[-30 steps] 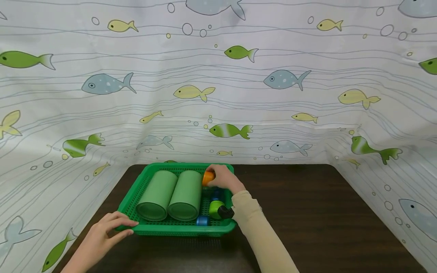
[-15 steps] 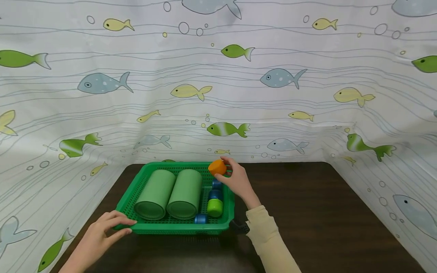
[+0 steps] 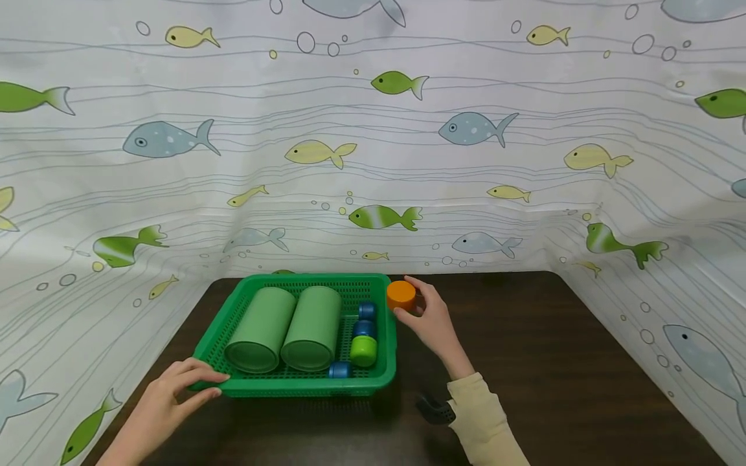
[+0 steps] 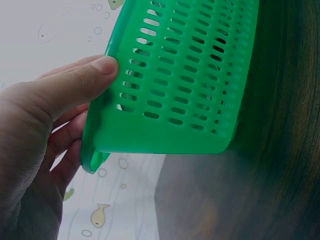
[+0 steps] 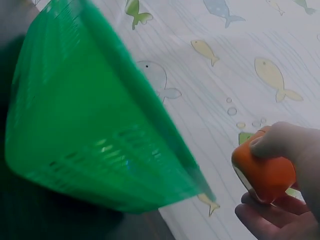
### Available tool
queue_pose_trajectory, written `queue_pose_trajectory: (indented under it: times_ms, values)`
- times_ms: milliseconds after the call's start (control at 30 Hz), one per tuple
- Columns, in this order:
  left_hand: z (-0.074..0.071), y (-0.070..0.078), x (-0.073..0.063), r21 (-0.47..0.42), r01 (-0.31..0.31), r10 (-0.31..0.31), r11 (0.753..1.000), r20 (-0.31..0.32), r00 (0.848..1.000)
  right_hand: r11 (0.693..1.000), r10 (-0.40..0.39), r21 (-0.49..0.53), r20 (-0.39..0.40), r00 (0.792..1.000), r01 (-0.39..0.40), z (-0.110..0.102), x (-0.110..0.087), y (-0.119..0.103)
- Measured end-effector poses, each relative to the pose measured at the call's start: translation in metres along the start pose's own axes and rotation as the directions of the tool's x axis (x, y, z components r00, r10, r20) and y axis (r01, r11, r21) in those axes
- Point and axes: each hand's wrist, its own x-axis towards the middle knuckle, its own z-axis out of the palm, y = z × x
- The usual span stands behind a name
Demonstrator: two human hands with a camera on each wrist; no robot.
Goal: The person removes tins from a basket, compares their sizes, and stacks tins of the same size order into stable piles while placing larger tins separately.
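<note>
Right of centre in the head view: orange piece (image 3: 401,295), one, pinched between thumb and fingers of the right hand (image 3: 428,316), apart from the basket (image 3: 303,388). Lower left: left hand (image 3: 169,398), pinching the basket's rim. Left of centre, inside the basket: cylinders (image 3: 260,330), two, lying side by side; blue pieces (image 3: 340,370), three; lime piece (image 3: 364,353), one. Middle blue piece partly hidden by the lime; lowest partly behind the near rim. Basket cut off in both wrist views, blurred in the right. Lower right: sleeve (image 3: 486,421), one, cut off by the bottom edge.
</note>
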Motion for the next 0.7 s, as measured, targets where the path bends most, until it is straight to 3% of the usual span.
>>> queue_pose_trajectory:
  times_ms: [333, 700]
  values:
    - [0.0, -0.002, 0.0, -0.018, -0.008, 0.008, 1.0, -0.002, 1.0, 0.999, 0.026, -0.027, -0.001, 1.0, -0.027, -0.014, -0.019, 0.014]
    - [0.0, -0.001, 0.0, -0.019, -0.007, 0.007, 1.0, 0.007, 1.0, 0.989, 0.119, -0.095, 0.037, 0.992, -0.115, -0.022, -0.032, 0.032]
